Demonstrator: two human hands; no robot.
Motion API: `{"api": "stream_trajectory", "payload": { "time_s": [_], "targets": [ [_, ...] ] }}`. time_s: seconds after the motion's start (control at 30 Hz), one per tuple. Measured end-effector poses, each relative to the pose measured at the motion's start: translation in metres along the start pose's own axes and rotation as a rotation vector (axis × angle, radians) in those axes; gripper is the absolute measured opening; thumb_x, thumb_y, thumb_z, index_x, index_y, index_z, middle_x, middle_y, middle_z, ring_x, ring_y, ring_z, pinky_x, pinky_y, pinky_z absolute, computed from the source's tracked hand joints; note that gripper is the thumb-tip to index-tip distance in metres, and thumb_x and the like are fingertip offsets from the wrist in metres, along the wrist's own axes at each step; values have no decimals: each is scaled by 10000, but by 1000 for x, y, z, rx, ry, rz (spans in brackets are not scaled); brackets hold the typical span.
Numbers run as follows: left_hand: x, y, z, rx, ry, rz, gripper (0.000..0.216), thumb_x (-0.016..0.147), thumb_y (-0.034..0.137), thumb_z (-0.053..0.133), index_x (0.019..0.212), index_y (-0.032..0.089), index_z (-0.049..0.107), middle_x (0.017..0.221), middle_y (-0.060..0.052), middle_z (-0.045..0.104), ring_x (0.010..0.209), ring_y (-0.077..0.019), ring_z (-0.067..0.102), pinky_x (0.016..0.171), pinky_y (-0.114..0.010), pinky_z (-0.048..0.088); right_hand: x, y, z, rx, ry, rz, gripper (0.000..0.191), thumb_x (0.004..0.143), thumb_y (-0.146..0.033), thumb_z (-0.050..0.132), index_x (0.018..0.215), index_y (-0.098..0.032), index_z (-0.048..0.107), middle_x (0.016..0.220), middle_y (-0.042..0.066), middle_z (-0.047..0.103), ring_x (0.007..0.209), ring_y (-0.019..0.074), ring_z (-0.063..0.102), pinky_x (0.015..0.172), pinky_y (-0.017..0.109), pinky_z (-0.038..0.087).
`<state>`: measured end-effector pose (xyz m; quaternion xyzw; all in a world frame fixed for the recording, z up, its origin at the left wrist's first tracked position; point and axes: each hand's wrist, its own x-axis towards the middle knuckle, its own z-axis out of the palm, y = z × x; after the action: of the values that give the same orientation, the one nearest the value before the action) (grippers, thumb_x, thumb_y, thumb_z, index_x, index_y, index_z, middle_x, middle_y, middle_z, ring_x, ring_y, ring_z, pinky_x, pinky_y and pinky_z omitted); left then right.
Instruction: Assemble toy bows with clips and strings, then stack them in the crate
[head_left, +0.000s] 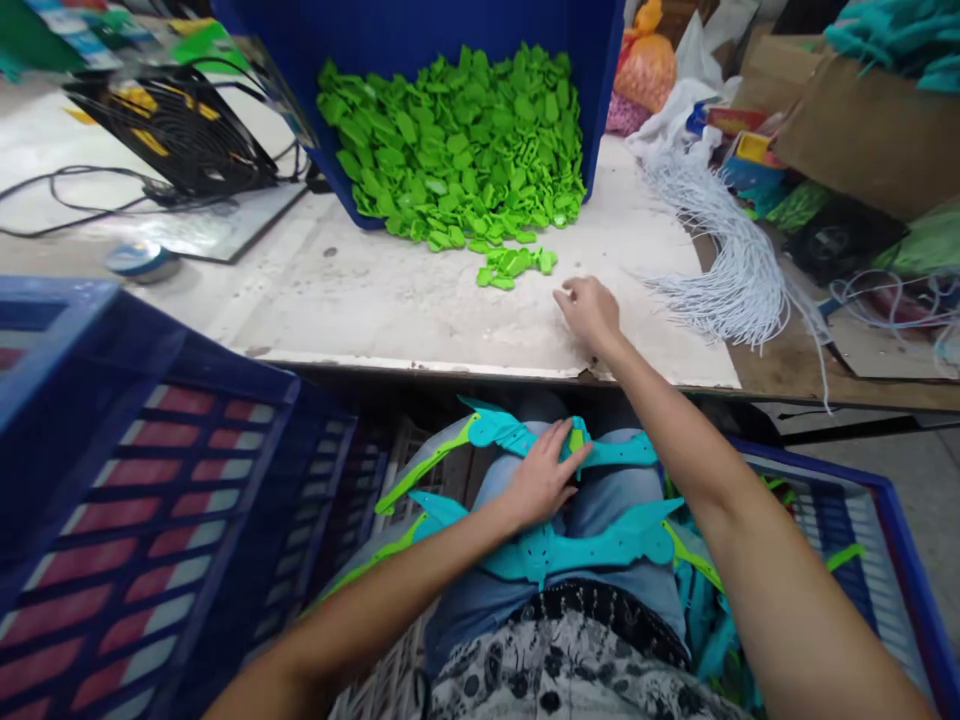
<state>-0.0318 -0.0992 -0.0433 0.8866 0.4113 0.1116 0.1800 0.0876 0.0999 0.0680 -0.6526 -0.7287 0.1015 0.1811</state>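
Across my lap lie two turquoise bow-shaped plastic pieces with lime-green arms at their ends. My left hand [544,475] rests on the far bow-shaped piece [619,450], its fingers over the middle beside a small lime-green part [577,440]. The near bow-shaped piece [592,540] lies closer to my waist, partly behind my left forearm. Over the table, my right hand [590,312] is closed with curled fingers; whatever it may hold is hidden. Just left of it sits a small cluster of flat green plastic pieces [517,264].
A tilted blue bin [600,120] spills many green pieces onto the white tabletop [360,310]. White cords [739,280] lie to the right, a black fan [180,130] and tape roll [142,262] to the left. Blue crates [172,350] flank my legs.
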Motion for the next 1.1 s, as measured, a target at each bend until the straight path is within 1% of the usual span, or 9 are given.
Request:
{"api": "stream_trajectory", "payload": {
  "time_s": [0.1,0.2,0.33,0.47,0.57,0.7,0.87,1.0,1.1],
  "targets": [
    [-37,9,-13,-127,-121,-13,344,909,366,535,1175,155,588,1180,-153,595,1096,-281,561,930,-432,490,56,-9,27,-7,38,101,383,932,-375,501,1176,-102,613,1215,188,589,1139,306,568,942,420,451],
    [-67,15,-26,-172,-292,-85,548,800,462,669,1252,182,540,1237,-145,579,1085,-299,565,902,-434,510,78,-12,45,12,23,131,348,914,-318,554,1147,-63,596,1231,205,553,1188,322,534,987,474,425],
    [-79,19,-32,-107,-406,-217,885,704,380,765,1449,186,329,1391,-187,465,1206,-336,503,979,-456,460,75,-7,43,98,44,140,239,928,-167,481,1077,-10,581,1148,167,576,1204,313,537,1001,531,388],
    [-87,25,-20,39,-432,-177,844,737,218,686,1479,200,285,1443,-206,418,1248,-373,465,990,-503,419,51,17,16,105,77,188,260,878,-205,504,981,2,622,971,108,637,1089,270,612,947,423,434],
    [-94,31,-10,77,-384,-173,731,770,125,562,1462,155,327,1444,-231,414,1266,-377,452,1006,-505,396,5,46,-6,199,123,133,236,830,-287,565,893,-78,657,868,57,661,984,213,640,877,336,480],
    [-84,41,-8,-27,-359,-119,568,840,230,506,1388,101,426,1399,-245,462,1182,-352,524,973,-489,432,-98,76,-25,589,102,42,281,791,-391,648,853,-117,641,735,3,631,768,143,644,692,280,510],
    [-40,43,-25,-315,-371,-53,445,894,363,452,1261,125,532,1236,-160,597,1067,-250,593,943,-370,460,-237,80,-39,838,72,256,271,687,-361,765,847,-174,652,663,-20,640,589,122,585,567,263,492],
    [-1,30,-33,-526,-573,-125,422,863,502,449,922,130,639,915,-92,665,807,-203,609,744,-288,465,-319,69,-16,765,72,396,195,731,-363,728,832,-209,664,669,-5,666,586,147,596,575,285,503],
    [16,22,-25,-694,-654,-208,461,832,562,458,882,138,632,809,-53,661,751,-186,592,671,-257,434,-348,62,17,668,17,397,176,786,-384,676,836,-216,663,677,10,671,591,161,603,597,299,503]
  ]
}}
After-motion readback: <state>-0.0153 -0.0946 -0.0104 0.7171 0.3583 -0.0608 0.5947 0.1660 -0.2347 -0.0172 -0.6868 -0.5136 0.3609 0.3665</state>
